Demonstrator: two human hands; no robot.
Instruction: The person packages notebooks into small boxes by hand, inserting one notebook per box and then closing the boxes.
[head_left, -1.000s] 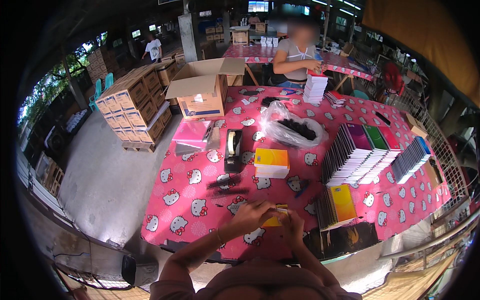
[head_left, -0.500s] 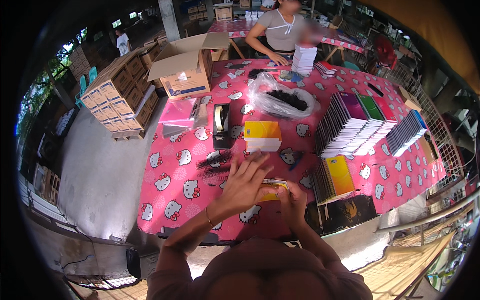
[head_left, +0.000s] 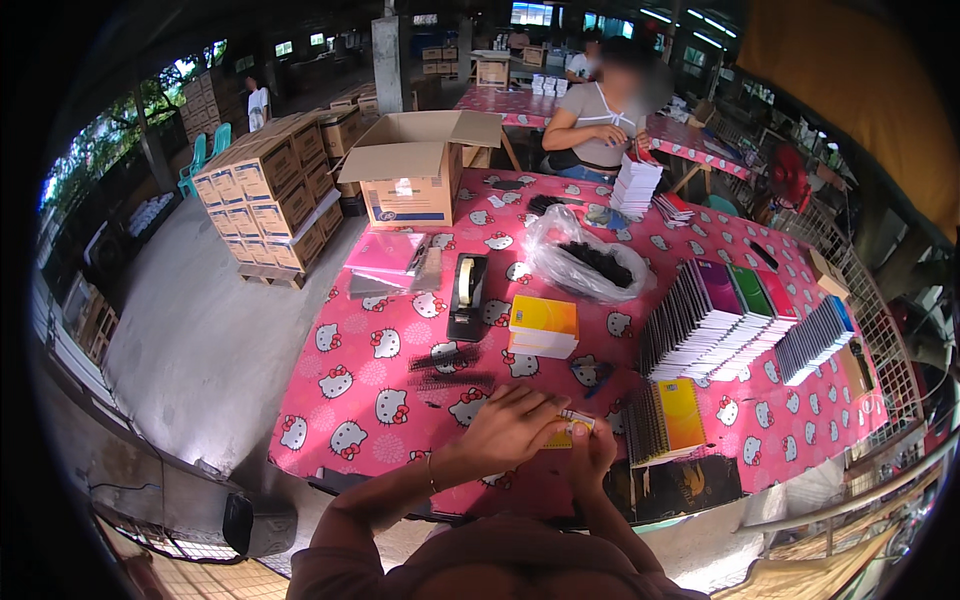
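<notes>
Yellow notebook (head_left: 560, 440) | pinched by fingers of right hand (head_left: 595, 453); left hand (head_left: 512, 428) overlaid, grip unclear, presumably for steadiness | black coils (head_left: 452, 380) handy, 10 o'clock

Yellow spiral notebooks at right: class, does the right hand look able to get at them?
Probably yes: nothing visible stands between the right hand and the spiral notebooks, though it holds a yellow pad.
</notes>
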